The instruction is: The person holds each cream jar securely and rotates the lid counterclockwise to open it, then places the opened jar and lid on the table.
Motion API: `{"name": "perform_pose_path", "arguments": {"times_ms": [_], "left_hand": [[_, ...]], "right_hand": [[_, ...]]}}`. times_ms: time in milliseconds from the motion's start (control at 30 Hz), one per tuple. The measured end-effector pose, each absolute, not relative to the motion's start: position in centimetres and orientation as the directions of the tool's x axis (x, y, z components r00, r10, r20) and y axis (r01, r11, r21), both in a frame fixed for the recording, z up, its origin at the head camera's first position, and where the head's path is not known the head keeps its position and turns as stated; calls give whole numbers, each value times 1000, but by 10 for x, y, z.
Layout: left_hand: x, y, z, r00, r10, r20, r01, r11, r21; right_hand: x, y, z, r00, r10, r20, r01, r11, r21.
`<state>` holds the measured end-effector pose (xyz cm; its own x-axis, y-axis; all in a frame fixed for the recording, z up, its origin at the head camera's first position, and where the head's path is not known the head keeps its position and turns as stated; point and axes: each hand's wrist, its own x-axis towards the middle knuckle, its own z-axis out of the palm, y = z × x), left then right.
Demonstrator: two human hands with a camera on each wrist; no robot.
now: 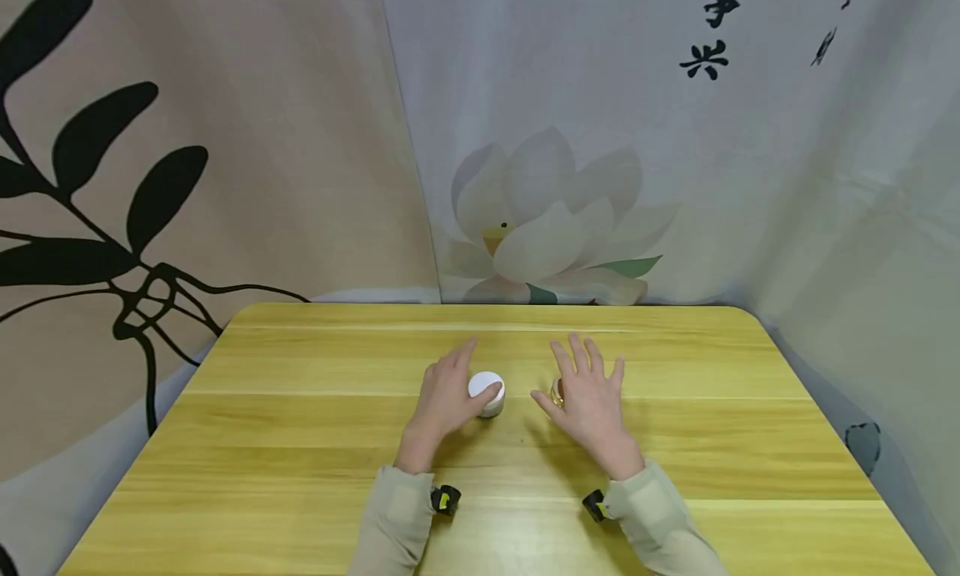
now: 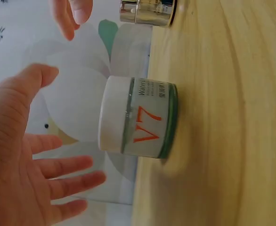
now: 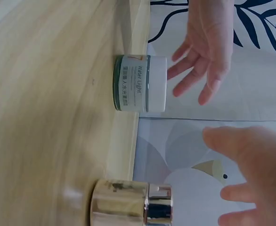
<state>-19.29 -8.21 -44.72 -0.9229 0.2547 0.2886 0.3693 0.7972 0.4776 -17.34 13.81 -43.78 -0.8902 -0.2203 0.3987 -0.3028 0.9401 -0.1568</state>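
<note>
The table (image 1: 300,484) spread out around the jar (image 2: 147,120). Just left of the jar, a little above its white lid (image 2: 114,115), the left hand (image 1: 446,393) hung released, fingers extended, grasping nothing. To the jar's right, the right hand (image 1: 592,401) was likewise released, its fingers spread above the gold pot (image 3: 119,205). The jar stood upright and lidded, "V7" in orange-red on its side, its contents hidden. The gold pot, right of the jar and apart from it, stood upright and capped, contents unseen.
</note>
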Motion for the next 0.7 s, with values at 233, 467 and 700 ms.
{"name": "perform_pose_path", "arguments": {"times_ms": [233, 467, 700], "left_hand": [[-191, -86, -456, -936, 292, 195, 347, 678, 649], [-194, -85, -465, -928, 326, 180, 360, 662, 657], [-197, -84, -472, -942, 307, 138, 320, 694, 644]], "right_hand": [[-174, 131, -441, -864, -197, 463, -334, 913, -235], [-174, 125, -442, -836, -147, 528, -381, 848, -367], [-175, 121, -443, -853, -117, 508, -411, 750, -518]]}}
